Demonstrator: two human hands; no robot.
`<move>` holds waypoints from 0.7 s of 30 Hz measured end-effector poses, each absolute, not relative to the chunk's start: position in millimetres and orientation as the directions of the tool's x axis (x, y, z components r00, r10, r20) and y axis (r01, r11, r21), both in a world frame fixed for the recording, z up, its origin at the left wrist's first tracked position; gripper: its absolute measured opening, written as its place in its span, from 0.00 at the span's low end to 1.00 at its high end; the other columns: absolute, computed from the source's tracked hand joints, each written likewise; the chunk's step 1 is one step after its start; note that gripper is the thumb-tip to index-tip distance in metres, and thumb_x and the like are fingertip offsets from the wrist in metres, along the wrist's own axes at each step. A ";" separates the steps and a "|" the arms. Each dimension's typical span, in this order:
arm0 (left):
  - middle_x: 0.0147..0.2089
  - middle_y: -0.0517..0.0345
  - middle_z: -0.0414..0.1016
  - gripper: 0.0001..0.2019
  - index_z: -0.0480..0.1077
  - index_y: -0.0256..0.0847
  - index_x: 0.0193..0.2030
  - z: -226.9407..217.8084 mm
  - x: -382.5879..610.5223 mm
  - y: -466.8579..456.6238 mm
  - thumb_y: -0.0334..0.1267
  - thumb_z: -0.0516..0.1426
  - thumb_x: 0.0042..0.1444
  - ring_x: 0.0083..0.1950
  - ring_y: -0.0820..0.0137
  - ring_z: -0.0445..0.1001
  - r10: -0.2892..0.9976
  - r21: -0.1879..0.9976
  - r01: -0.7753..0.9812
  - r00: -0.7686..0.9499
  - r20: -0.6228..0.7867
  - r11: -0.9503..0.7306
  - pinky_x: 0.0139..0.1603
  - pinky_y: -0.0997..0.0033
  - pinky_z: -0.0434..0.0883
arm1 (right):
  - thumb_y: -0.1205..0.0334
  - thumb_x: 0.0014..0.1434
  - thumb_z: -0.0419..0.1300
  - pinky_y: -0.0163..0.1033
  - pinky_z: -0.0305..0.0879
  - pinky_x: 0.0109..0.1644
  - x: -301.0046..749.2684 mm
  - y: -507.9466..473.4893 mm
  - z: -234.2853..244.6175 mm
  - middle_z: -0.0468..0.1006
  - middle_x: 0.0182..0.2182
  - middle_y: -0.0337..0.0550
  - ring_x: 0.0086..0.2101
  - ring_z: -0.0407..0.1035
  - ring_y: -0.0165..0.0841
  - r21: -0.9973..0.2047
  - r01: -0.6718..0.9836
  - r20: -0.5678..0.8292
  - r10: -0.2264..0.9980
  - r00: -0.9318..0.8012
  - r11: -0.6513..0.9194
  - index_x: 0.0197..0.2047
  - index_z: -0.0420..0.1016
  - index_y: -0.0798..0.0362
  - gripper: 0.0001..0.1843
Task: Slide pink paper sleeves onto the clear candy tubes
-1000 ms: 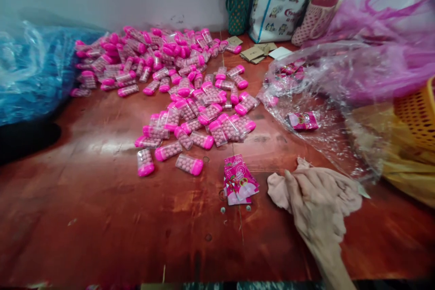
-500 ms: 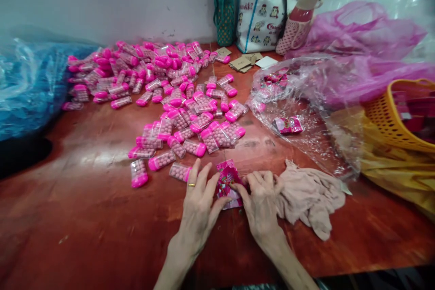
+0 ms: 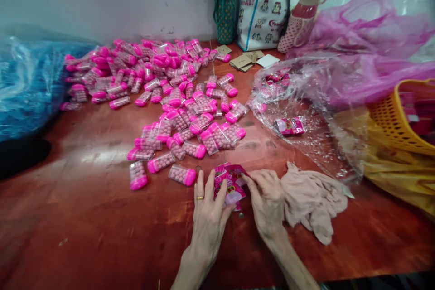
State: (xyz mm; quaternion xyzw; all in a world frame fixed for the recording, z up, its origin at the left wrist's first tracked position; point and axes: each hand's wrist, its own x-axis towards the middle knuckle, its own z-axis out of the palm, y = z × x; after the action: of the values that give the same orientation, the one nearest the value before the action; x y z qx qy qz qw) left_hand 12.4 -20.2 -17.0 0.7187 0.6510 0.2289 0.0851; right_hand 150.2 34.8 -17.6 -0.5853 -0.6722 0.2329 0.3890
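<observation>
A pink printed packet [image 3: 237, 189] lies on the red-brown table between my hands, its top right part lifted. My left hand [image 3: 209, 219], with a ring on one finger, rests on the packet's left side, fingers stretched and apart. The thumb and fingers of my right hand [image 3: 268, 204] pinch the packet's upper right edge. Just left of my left fingertips lies a clear tube of pink balls with a pink cap [image 3: 182, 175]. Several more such tubes [image 3: 159, 65] form a large heap farther back. Touching or close beside my right hand is a crumpled beige cloth [image 3: 312, 199].
Clear plastic [image 3: 312, 99] spreads at right, with another pink packet [image 3: 290, 126] on it. A yellow basket [image 3: 397, 111] and pink bags [image 3: 367, 31] stand farther right. Blue plastic [image 3: 30, 86] lies left. Cardboard pieces [image 3: 242, 62], a white bag [image 3: 260, 13] and bottles are at the back.
My right hand has drawn a little rightward, pulling up the packet's right edge. My left hand has shifted right, further over the packet.
</observation>
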 end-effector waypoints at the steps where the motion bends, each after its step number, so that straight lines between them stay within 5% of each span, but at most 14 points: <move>1: 0.63 0.42 0.54 0.20 0.62 0.36 0.55 -13.5 11.3 -20.0 0.31 0.54 0.53 0.67 0.53 0.37 0.975 0.467 0.875 0.028 0.221 -0.131 0.60 0.46 0.52 | 0.66 0.58 0.55 0.40 0.57 0.38 151.3 35.1 -16.5 0.74 0.29 0.41 0.33 0.62 0.35 -0.798 0.567 0.237 0.971 -0.014 0.203 0.30 0.73 0.53 0.07; 5: 0.59 0.46 0.61 0.25 0.63 0.40 0.55 7.6 8.4 -10.4 0.36 0.60 0.48 0.63 0.56 0.52 0.957 0.770 0.638 -0.213 0.199 -0.019 0.60 0.52 0.53 | 0.65 0.59 0.54 0.37 0.58 0.33 150.9 34.2 -1.8 0.70 0.23 0.39 0.29 0.62 0.33 -0.863 0.475 0.150 0.985 -0.082 0.171 0.25 0.69 0.53 0.11; 8: 0.47 0.52 0.71 0.18 0.69 0.42 0.48 20.9 11.7 1.2 0.36 0.60 0.48 0.49 0.62 0.68 0.957 0.974 0.185 -0.282 -0.073 0.129 0.50 0.63 0.65 | 0.66 0.59 0.53 0.36 0.58 0.32 147.2 31.5 12.3 0.68 0.22 0.39 0.29 0.61 0.33 -0.838 0.472 0.198 0.959 -0.204 0.274 0.25 0.68 0.53 0.11; 12: 0.26 0.60 0.68 0.05 0.73 0.36 0.28 22.5 20.1 8.2 0.35 0.58 0.50 0.29 0.73 0.67 0.923 0.942 -0.250 -0.259 -0.286 0.222 0.32 0.74 0.65 | 0.69 0.59 0.52 0.36 0.58 0.32 144.4 29.6 22.3 0.68 0.23 0.40 0.29 0.61 0.33 -0.818 0.447 0.250 0.923 -0.293 0.363 0.24 0.68 0.53 0.12; 17: 0.25 0.61 0.66 0.05 0.73 0.36 0.24 19.2 20.7 5.8 0.32 0.59 0.49 0.28 0.74 0.63 0.908 0.948 -0.262 -0.326 -0.261 0.178 0.31 0.76 0.61 | 0.66 0.56 0.57 0.34 0.62 0.33 139.7 30.9 22.0 0.73 0.27 0.39 0.30 0.66 0.32 -0.912 0.344 0.111 0.941 -0.321 0.225 0.28 0.71 0.51 0.06; 21: 0.24 0.61 0.67 0.03 0.74 0.36 0.24 20.5 13.4 5.6 0.31 0.60 0.46 0.28 0.75 0.63 0.899 0.931 -0.329 -0.342 -0.274 0.159 0.32 0.76 0.62 | 0.68 0.58 0.53 0.33 0.61 0.29 129.2 28.9 19.6 0.70 0.23 0.38 0.26 0.65 0.30 -0.904 0.365 0.105 0.944 -0.312 0.221 0.24 0.68 0.52 0.11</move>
State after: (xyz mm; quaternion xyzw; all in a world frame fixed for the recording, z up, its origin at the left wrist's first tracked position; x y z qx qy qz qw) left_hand 13.4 5.6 20.5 0.2540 0.5612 0.5968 0.5141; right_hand 129.2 28.9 19.6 -0.4693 -0.6976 0.4112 0.3521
